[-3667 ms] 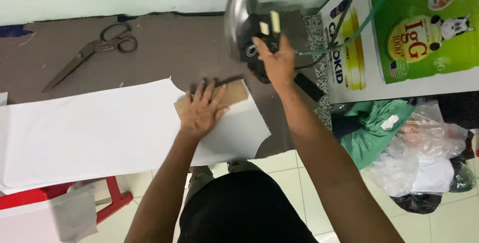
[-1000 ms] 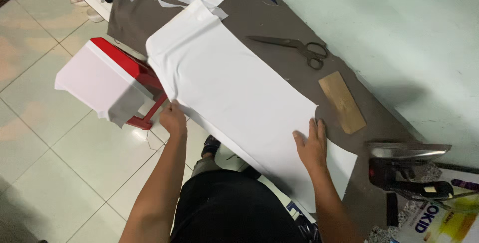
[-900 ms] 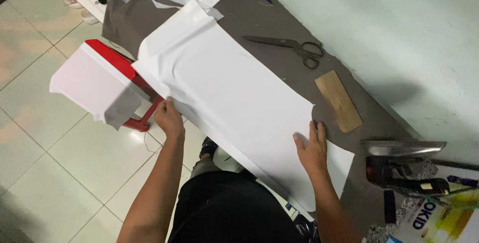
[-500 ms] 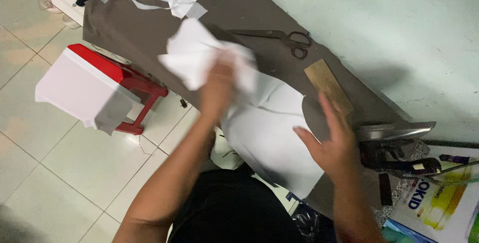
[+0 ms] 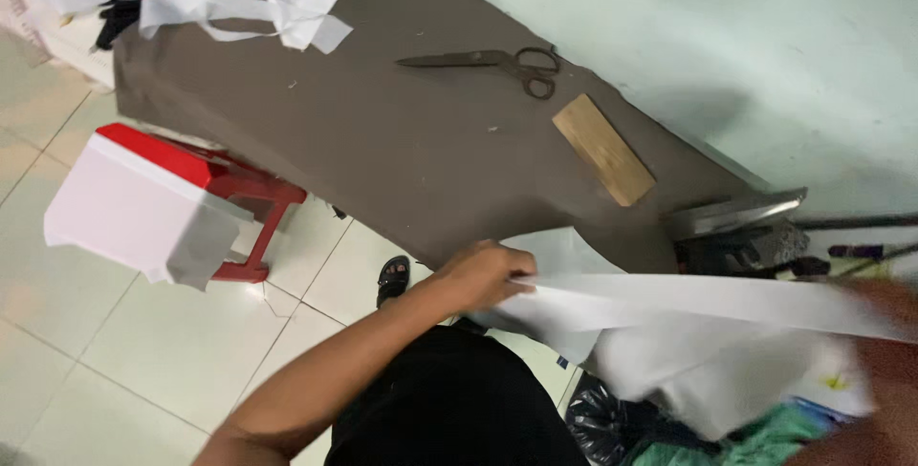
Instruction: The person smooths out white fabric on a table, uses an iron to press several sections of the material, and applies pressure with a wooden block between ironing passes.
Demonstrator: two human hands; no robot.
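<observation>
White cloth [image 5: 669, 332] — light, limp, best gripped at its edge — hangs off the table [image 5: 382, 131] at five o'clock; left hand [image 5: 483, 275] pinches it closed, while the right hand [image 5: 880, 332] is too blurred to tell.

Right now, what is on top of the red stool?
A folded white cloth lies on the red stool, draping over its seat and front. The red edge and legs show; most of the seat is covered.
</observation>
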